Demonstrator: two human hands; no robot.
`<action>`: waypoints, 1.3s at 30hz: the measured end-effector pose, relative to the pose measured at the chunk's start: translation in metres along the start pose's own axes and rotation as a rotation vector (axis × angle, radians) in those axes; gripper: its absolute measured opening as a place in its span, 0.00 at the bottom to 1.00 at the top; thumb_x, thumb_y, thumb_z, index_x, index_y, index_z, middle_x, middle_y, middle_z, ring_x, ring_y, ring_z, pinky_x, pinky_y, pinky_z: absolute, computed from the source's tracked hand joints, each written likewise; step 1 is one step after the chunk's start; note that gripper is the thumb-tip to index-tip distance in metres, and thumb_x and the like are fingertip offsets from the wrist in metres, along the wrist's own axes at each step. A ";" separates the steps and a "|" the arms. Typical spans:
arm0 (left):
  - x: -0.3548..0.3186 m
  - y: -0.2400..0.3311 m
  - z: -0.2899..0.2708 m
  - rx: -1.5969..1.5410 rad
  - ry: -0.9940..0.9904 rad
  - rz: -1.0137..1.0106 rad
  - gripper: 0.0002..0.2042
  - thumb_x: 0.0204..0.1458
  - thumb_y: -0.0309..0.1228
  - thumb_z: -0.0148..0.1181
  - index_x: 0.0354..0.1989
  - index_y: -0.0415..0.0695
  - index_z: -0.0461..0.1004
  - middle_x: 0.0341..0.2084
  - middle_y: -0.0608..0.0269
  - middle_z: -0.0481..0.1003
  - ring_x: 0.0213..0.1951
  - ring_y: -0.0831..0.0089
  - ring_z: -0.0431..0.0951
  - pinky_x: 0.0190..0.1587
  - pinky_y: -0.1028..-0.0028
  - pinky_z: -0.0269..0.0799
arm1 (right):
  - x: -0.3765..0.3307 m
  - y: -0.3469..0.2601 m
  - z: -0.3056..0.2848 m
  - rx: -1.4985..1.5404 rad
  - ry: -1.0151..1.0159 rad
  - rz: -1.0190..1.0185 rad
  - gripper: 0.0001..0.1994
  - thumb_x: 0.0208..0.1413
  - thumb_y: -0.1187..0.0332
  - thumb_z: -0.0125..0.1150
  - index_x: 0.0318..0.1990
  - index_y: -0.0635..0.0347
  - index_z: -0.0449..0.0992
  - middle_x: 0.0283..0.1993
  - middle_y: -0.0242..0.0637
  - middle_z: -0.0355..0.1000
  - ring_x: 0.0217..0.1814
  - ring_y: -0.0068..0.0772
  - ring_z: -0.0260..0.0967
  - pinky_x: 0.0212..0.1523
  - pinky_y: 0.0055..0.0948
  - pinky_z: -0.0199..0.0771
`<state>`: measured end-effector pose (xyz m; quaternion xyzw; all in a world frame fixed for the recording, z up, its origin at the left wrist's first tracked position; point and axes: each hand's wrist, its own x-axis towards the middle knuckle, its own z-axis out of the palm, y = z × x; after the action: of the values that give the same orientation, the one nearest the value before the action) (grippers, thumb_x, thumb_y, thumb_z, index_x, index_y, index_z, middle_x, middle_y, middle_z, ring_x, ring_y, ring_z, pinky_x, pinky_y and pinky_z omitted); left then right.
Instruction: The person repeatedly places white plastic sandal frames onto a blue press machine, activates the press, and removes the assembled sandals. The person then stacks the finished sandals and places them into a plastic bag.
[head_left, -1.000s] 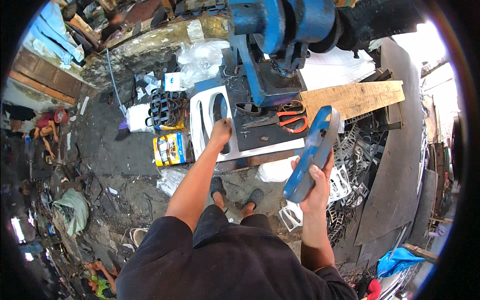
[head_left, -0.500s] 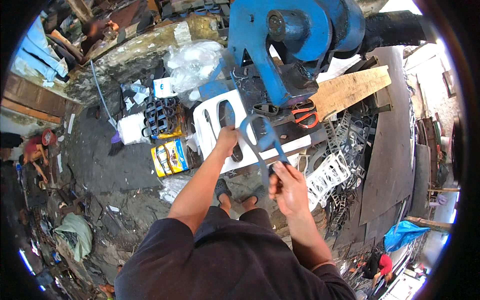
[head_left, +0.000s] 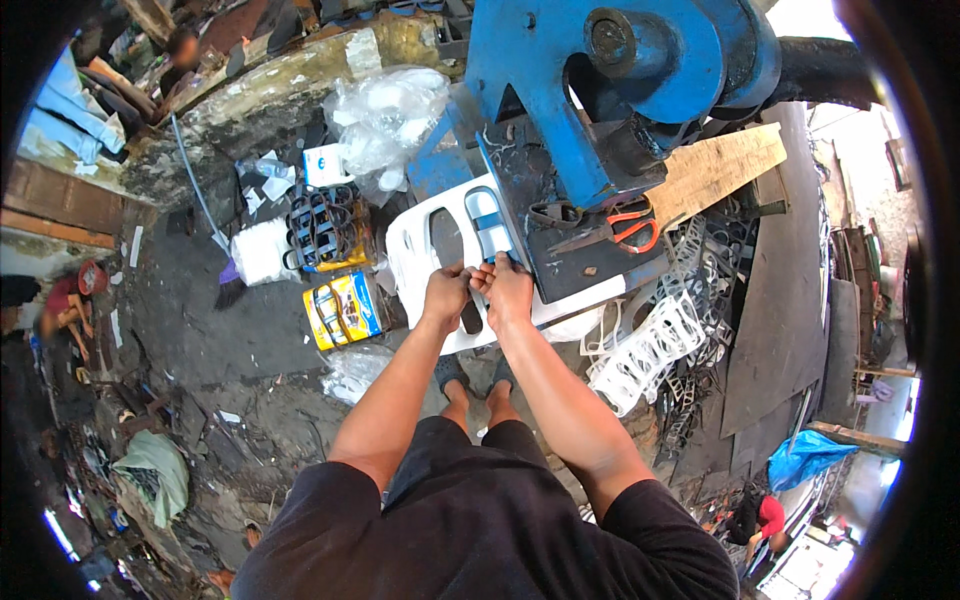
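A white sheet (head_left: 413,243) with long sole-shaped cutouts lies on the bed of a blue press (head_left: 560,130). On its right part rests a blue-grey sole-shaped cutting die (head_left: 487,212), an open frame with a crossbar. My right hand (head_left: 510,292) is closed at the near end of this die. Right beside it, my left hand (head_left: 446,298) is closed over the sheet, by the near end of a cutout. What its fingertips pinch is hidden. Both hands nearly touch.
Orange-handled scissors (head_left: 633,224) lie on the press bed, beside a wooden board (head_left: 725,170). White cut-out scrap (head_left: 650,355) is heaped at the right. Sandal-like black pieces (head_left: 325,228) and a yellow pack (head_left: 342,312) are at the left. Other people sit farther off.
My right hand has moved left and forward, bringing the die from the air down onto the white sheet. My left hand has shifted slightly nearer to me, beside the right.
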<state>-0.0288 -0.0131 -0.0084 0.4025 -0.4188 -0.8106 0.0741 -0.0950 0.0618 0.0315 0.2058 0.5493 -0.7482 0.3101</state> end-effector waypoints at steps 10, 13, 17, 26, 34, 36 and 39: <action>0.002 0.001 0.010 0.132 0.034 0.071 0.08 0.61 0.25 0.54 0.43 0.34 0.75 0.28 0.68 0.74 0.29 0.80 0.72 0.30 0.77 0.68 | -0.060 -0.017 -0.051 -0.241 -0.049 0.017 0.14 0.63 0.64 0.55 0.45 0.69 0.68 0.33 0.37 0.68 0.30 0.29 0.71 0.32 0.28 0.76; 0.010 -0.002 0.022 0.159 0.091 0.109 0.08 0.60 0.26 0.55 0.42 0.36 0.77 0.26 0.71 0.74 0.24 0.81 0.67 0.27 0.76 0.62 | -0.063 -0.006 -0.106 -0.284 0.323 -0.144 0.20 0.63 0.62 0.57 0.53 0.69 0.63 0.40 0.37 0.66 0.40 0.27 0.68 0.37 0.26 0.73; 0.017 0.003 0.040 0.158 0.018 0.052 0.08 0.61 0.25 0.54 0.42 0.37 0.77 0.27 0.69 0.74 0.24 0.81 0.66 0.27 0.75 0.61 | -0.023 -0.021 -0.123 -0.102 0.170 -0.067 0.14 0.65 0.62 0.53 0.46 0.66 0.65 0.41 0.36 0.67 0.40 0.25 0.64 0.38 0.26 0.70; 0.039 0.063 0.068 1.107 0.114 0.521 0.15 0.53 0.24 0.55 0.48 0.35 0.75 0.35 0.40 0.77 0.41 0.45 0.78 0.49 0.55 0.70 | 0.015 -0.031 -0.152 -0.220 0.237 -0.227 0.12 0.64 0.65 0.54 0.46 0.65 0.68 0.37 0.34 0.70 0.37 0.23 0.66 0.40 0.24 0.69; 0.149 0.124 0.036 1.525 -0.285 0.756 0.23 0.42 0.31 0.71 0.48 0.38 0.75 0.43 0.42 0.77 0.48 0.45 0.76 0.51 0.56 0.72 | -0.010 0.013 -0.108 -0.824 0.154 -0.605 0.40 0.45 0.73 0.70 0.62 0.76 0.52 0.53 0.58 0.65 0.58 0.55 0.61 0.60 0.46 0.61; 0.157 0.124 0.035 1.490 -0.314 0.688 0.21 0.41 0.32 0.71 0.45 0.38 0.77 0.44 0.42 0.77 0.48 0.46 0.76 0.51 0.57 0.72 | -0.002 0.020 -0.101 -0.861 0.295 -0.656 0.35 0.43 0.74 0.72 0.57 0.74 0.58 0.50 0.56 0.68 0.54 0.56 0.65 0.57 0.46 0.64; 0.151 0.125 0.038 1.471 -0.301 0.710 0.19 0.42 0.32 0.71 0.43 0.38 0.78 0.43 0.42 0.77 0.48 0.47 0.76 0.51 0.57 0.72 | 0.000 0.023 -0.096 -0.877 0.409 -0.657 0.34 0.42 0.74 0.72 0.55 0.73 0.60 0.51 0.58 0.66 0.56 0.59 0.62 0.59 0.47 0.61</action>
<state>-0.1836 -0.1383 0.0076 0.0792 -0.9494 -0.3036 -0.0133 -0.0821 0.1484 -0.0150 0.0172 0.8913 -0.4530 0.0058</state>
